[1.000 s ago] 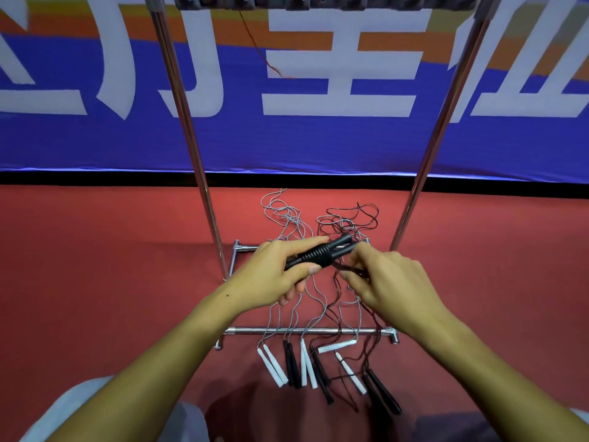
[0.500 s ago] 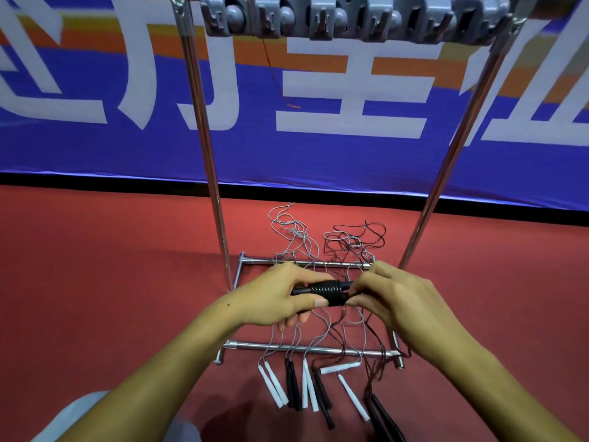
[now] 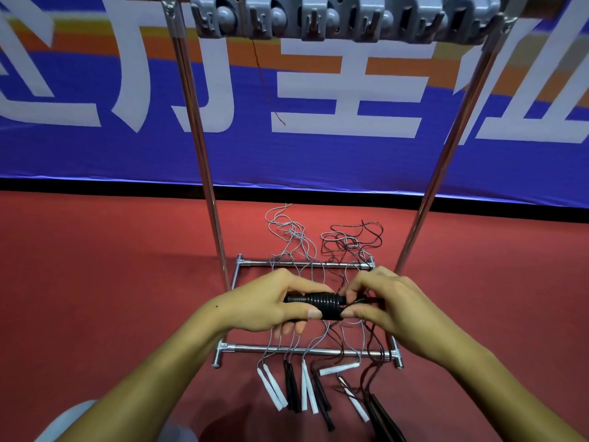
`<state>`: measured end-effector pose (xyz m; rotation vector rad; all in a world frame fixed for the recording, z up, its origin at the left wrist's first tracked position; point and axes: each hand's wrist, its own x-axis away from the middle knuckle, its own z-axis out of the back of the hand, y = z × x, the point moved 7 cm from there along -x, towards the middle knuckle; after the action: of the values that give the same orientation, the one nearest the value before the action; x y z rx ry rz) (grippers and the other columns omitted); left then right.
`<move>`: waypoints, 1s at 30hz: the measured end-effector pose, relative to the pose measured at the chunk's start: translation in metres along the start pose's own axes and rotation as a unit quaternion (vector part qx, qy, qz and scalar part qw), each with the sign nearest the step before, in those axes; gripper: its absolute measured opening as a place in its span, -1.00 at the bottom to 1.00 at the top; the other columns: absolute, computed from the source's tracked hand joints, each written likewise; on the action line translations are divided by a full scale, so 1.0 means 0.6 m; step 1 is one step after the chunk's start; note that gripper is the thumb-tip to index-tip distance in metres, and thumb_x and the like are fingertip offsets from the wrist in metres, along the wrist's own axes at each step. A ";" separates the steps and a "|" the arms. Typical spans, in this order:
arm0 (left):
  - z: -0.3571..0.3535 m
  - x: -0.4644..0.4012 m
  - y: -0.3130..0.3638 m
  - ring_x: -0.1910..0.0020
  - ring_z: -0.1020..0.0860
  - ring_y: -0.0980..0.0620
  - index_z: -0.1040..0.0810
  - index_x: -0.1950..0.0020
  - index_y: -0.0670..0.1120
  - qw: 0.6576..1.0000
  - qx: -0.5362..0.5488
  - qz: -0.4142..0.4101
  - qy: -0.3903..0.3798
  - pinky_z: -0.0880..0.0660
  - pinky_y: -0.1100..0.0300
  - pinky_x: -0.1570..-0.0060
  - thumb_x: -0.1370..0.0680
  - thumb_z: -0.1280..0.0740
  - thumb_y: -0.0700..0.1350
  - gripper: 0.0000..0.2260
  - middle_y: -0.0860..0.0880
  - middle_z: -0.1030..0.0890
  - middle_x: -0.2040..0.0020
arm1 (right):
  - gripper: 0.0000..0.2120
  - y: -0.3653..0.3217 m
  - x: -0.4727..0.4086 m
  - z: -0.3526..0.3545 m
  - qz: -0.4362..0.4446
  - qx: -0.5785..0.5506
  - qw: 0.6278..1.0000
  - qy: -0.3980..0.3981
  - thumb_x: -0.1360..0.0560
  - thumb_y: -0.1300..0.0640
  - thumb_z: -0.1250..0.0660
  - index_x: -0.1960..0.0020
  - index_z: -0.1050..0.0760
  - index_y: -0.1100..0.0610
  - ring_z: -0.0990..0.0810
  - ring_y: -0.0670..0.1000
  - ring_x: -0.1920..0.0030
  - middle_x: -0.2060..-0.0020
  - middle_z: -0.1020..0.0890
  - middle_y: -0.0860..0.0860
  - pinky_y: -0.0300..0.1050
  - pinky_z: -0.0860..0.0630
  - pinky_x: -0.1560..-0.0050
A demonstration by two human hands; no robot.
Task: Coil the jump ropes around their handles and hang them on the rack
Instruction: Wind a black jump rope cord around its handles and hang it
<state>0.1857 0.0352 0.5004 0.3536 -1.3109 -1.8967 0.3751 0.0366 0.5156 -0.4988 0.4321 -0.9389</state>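
Note:
A black jump rope [image 3: 325,304] with its cord wound round the paired handles lies level between my hands, above the rack's base. My left hand [image 3: 271,303] grips the handles' left end, thumb in front. My right hand [image 3: 387,303] pinches the right end where the cord's tail comes off. The rack [image 3: 204,161] has two slanted chrome posts and a grey hook bar [image 3: 344,19] along the top edge. Several uncoiled white and black jump ropes [image 3: 306,390] lie on the red floor, their cords tangled across the base bars.
The rack's base frame [image 3: 306,349] stands on the red floor under my hands. A blue, orange and white banner [image 3: 318,154] covers the wall behind. A thin dark thread [image 3: 264,81] hangs from the hook bar. A grey garment shows at bottom left.
The view has tilted up, showing the hook bar. The handles have turned from slanted to level, and my right hand has closed in on their right end.

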 end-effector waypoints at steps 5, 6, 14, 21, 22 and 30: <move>-0.005 0.005 -0.003 0.35 -0.55 -0.01 -0.38 -0.60 0.20 1.000 0.003 0.000 0.006 -0.59 -0.01 0.24 -0.70 -0.35 -0.18 -0.48 -0.07 -0.64 0.25 | -0.80 -0.006 0.002 0.001 0.004 -0.003 1.000 -0.007 -0.50 -0.24 -0.41 -0.03 -0.48 -0.23 -0.55 -0.12 -0.03 -0.02 -0.54 -0.15 -0.08 -0.54 -0.06; -0.006 0.007 -0.001 0.34 -0.56 -0.03 -0.39 -0.59 0.23 1.000 0.003 -0.004 -0.004 -0.60 0.00 0.22 -0.70 -0.34 -0.19 -0.49 -0.08 -0.64 0.24 | -0.80 -0.007 0.002 0.003 0.001 -0.007 1.000 -0.009 -0.49 -0.24 -0.43 -0.03 -0.50 -0.22 -0.56 -0.12 -0.02 -0.01 -0.54 -0.16 -0.12 -0.52 -0.03; -0.015 0.011 0.006 0.32 -0.54 -0.06 -0.50 -0.53 0.16 0.999 0.016 0.001 -0.048 -0.57 0.02 0.21 -0.70 -0.34 -0.21 -0.56 -0.10 -0.64 0.25 | -0.79 -0.018 -0.004 0.018 -0.018 -0.033 0.998 -0.051 -0.36 -0.11 -0.63 0.13 -0.67 -0.07 -0.66 -0.16 0.16 0.24 -0.71 -0.23 -0.34 -0.44 0.19; 0.000 0.011 0.002 0.30 -0.55 -0.10 -0.52 -0.51 0.17 0.999 0.028 0.004 -0.045 -0.56 0.03 0.21 -0.70 -0.35 -0.20 -0.57 -0.12 -0.65 0.23 | -0.67 -0.022 0.000 0.035 0.043 0.013 0.999 -0.015 -0.40 -0.30 -0.52 0.14 -0.56 -0.07 -0.59 -0.07 0.13 0.18 -0.62 -0.17 -0.05 -0.54 0.15; 0.002 0.011 0.001 0.30 -0.55 -0.09 -0.52 -0.51 0.17 0.998 0.029 0.006 -0.048 -0.56 0.05 0.21 -0.70 -0.35 -0.19 -0.57 -0.12 -0.65 0.23 | -0.65 -0.027 0.002 0.036 0.061 0.031 0.998 -0.008 -0.42 -0.34 -0.49 0.13 -0.54 -0.08 -0.57 -0.09 0.13 0.16 -0.59 -0.18 -0.04 -0.54 0.16; -0.015 0.019 0.007 0.33 -0.55 -0.10 -0.51 -0.54 0.08 0.994 0.031 0.008 -0.103 -0.58 0.12 0.29 -0.68 -0.37 -0.22 -0.56 -0.15 -0.67 0.21 | -0.68 -0.030 0.001 0.006 0.005 -0.138 0.987 -0.081 -0.36 -0.04 -0.66 0.17 -0.51 -0.02 -0.47 -0.15 0.29 0.30 -0.59 -0.08 -0.20 -0.39 0.26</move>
<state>0.1854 0.0202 0.5026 0.1820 -1.5048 -1.9229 0.3655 0.0279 0.5289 -0.8188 0.4193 -0.8246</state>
